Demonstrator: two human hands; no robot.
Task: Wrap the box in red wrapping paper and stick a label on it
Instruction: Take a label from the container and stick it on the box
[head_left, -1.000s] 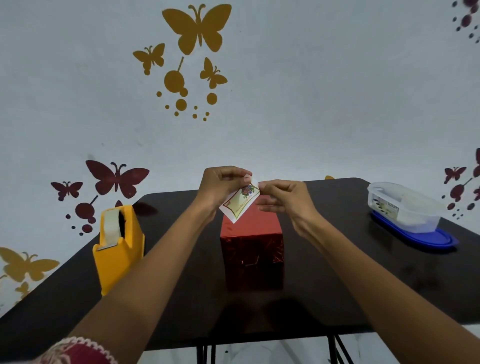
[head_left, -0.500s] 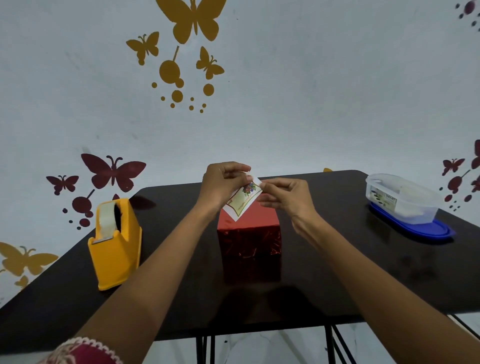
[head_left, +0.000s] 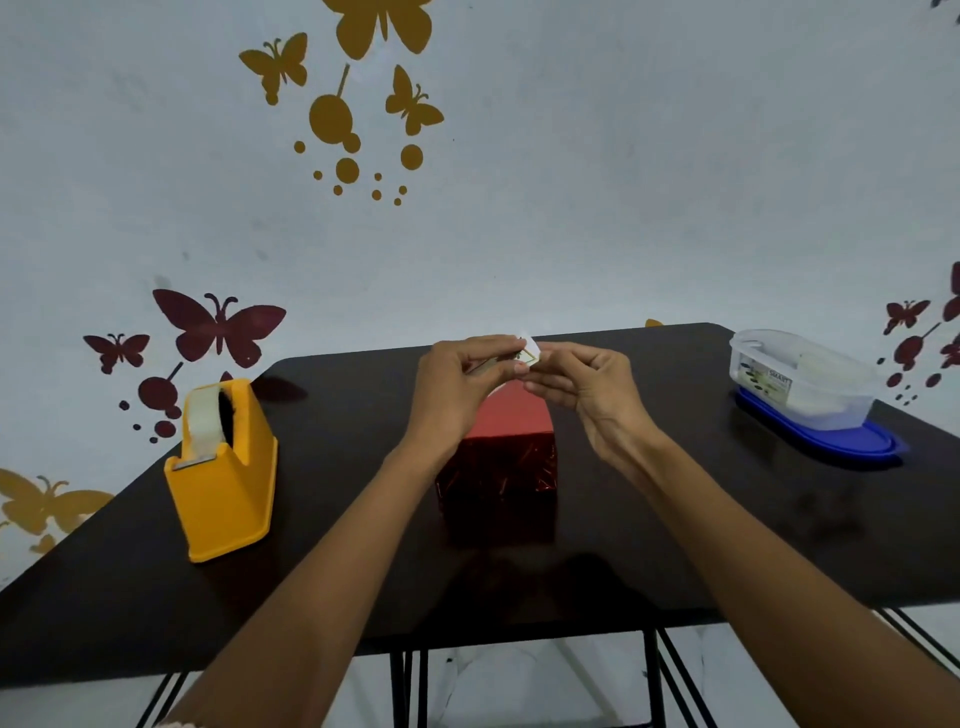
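Fingertips (head_left: 549, 354) of right hand (head_left: 589, 392) pinch the label (head_left: 529, 356) corner; left hand (head_left: 457, 387) pinches its body, just above the wrapped box (head_left: 514, 423). Judged light, floppy and tacky once peeled: hold by edges.

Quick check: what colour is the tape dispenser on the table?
The tape dispenser is orange-yellow, shown plainly in the head view.

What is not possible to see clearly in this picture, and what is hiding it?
1. Label, head view: mostly covered by the left hand and right hand that pinch it; its print is too small.
2. Red box, head view: the back of its top is behind both hands.
3. Clear container, head view: contents blurred through its cloudy wall.
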